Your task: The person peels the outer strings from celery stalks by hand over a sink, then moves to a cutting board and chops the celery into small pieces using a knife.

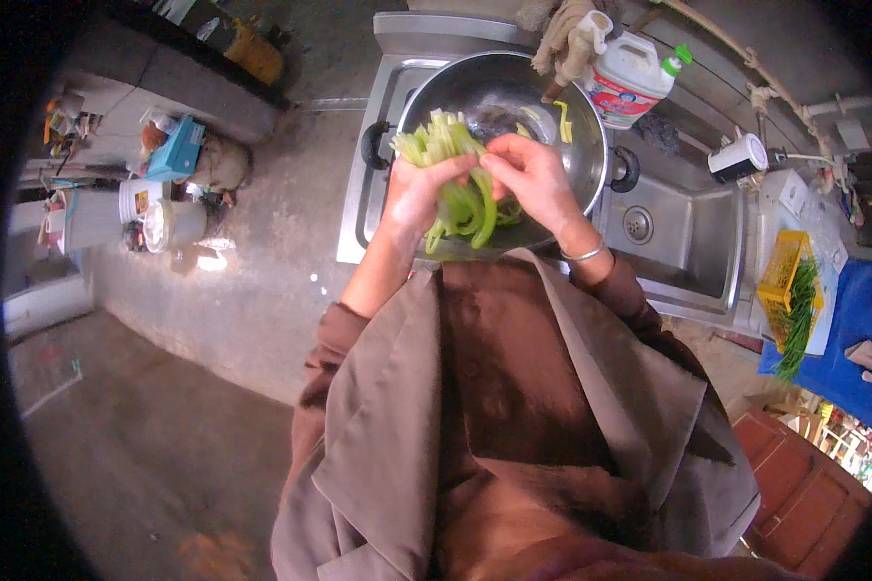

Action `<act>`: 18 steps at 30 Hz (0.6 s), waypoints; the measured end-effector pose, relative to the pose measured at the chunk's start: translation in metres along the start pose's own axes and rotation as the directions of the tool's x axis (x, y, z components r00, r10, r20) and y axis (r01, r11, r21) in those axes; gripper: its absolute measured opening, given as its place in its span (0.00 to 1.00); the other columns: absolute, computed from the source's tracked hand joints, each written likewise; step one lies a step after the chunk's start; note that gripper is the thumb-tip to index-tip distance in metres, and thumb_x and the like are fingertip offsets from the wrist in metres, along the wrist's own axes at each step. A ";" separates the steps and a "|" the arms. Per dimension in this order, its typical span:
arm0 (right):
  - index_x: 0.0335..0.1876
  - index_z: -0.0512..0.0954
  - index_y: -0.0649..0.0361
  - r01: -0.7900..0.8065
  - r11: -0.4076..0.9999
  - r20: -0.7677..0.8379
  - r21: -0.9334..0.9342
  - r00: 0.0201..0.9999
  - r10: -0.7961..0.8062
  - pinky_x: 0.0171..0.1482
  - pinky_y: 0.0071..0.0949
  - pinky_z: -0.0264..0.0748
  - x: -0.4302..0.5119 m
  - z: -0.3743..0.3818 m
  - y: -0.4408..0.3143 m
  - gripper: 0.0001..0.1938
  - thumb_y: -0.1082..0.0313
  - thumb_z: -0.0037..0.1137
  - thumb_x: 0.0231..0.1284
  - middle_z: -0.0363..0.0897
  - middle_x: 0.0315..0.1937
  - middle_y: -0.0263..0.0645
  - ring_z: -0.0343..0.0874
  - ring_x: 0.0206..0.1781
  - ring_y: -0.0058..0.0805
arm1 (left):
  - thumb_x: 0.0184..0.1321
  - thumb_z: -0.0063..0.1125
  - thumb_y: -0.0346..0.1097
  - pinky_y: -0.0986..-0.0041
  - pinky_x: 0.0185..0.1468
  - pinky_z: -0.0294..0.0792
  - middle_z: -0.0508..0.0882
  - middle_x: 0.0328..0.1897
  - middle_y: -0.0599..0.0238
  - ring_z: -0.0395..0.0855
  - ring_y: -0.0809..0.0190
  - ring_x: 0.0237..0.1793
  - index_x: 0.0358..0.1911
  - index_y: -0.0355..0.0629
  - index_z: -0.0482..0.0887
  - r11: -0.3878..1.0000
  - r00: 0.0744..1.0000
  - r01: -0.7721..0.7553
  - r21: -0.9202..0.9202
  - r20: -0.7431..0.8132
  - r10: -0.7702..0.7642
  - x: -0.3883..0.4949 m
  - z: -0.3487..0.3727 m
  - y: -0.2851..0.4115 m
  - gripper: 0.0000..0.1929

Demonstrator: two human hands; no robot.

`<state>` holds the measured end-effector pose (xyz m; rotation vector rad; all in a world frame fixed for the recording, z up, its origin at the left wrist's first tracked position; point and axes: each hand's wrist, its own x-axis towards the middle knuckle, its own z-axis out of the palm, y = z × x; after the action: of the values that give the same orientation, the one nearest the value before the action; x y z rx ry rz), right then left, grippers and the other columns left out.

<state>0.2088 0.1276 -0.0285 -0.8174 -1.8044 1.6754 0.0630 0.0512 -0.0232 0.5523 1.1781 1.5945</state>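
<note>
A bunch of pale green vegetable stalks (pixel 434 138) is gripped in my left hand (pixel 416 192) over a wide metal pan (pixel 603 131). Its cut-looking pale ends point away from me, and greener stems curl down below my fingers. My right hand (pixel 534 174) meets the bunch from the right, thumb and forefinger pinched at its side; the exact hold between those fingertips is partly hidden. Yellowish-green scraps (pixel 564 122) lie inside the pan on its far right side. Under my hands, the near part of the pan is mostly covered.
The pan rests over a stainless steel sink unit (pixel 352 236) with black handles on both sides. A second basin (pixel 687 210) lies to the right. Behind stand a detergent jug (pixel 628 76) and a pipe (pixel 574 58). Farther right, a yellow basket (pixel 779 272) holds long green vegetables (pixel 799 316).
</note>
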 end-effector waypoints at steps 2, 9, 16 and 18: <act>0.37 0.76 0.66 0.000 0.985 -0.001 0.173 1.000 0.001 0.24 0.15 0.68 0.001 -0.002 0.002 0.07 0.70 0.54 0.60 0.77 0.25 0.34 0.71 0.21 0.15 | 0.44 0.62 0.22 0.78 0.33 0.68 0.81 0.29 0.66 0.77 0.68 0.27 0.35 0.35 0.80 0.999 0.999 -0.029 0.039 0.020 0.029 0.001 -0.003 -0.003 0.12; 0.34 0.78 0.68 0.264 0.652 -0.373 0.710 0.928 0.030 0.28 0.14 0.64 0.010 -0.089 0.018 0.07 0.71 0.52 0.57 0.78 0.30 0.38 0.68 0.26 0.14 | 0.52 0.58 0.27 0.72 0.34 0.71 0.77 0.26 0.64 0.76 0.64 0.27 0.36 0.38 0.76 0.982 0.949 -0.085 -0.167 -0.313 0.029 0.022 -0.082 -0.003 0.08; 0.40 0.69 0.75 0.641 0.420 -0.719 0.643 0.693 0.043 0.30 0.12 0.72 -0.027 -0.229 0.052 0.09 0.73 0.49 0.62 0.74 0.35 0.49 0.70 0.26 0.19 | 0.55 0.56 0.25 0.76 0.32 0.70 0.74 0.22 0.66 0.74 0.67 0.25 0.32 0.36 0.74 0.856 0.881 -0.174 -0.487 -0.465 -0.086 0.027 -0.160 -0.011 0.04; 0.40 0.69 0.72 0.673 0.398 -0.744 0.624 0.667 0.038 0.30 0.12 0.73 -0.029 -0.238 0.050 0.08 0.72 0.47 0.63 0.74 0.34 0.49 0.70 0.26 0.19 | 0.55 0.56 0.25 0.76 0.32 0.70 0.75 0.23 0.65 0.74 0.66 0.26 0.33 0.36 0.75 0.865 0.898 -0.183 -0.468 -0.437 -0.046 0.029 -0.154 -0.011 0.04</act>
<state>0.4079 0.2676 -0.0582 -0.3773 -0.3574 1.4327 -0.0672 0.0135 -0.1023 -0.1173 0.9980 2.0643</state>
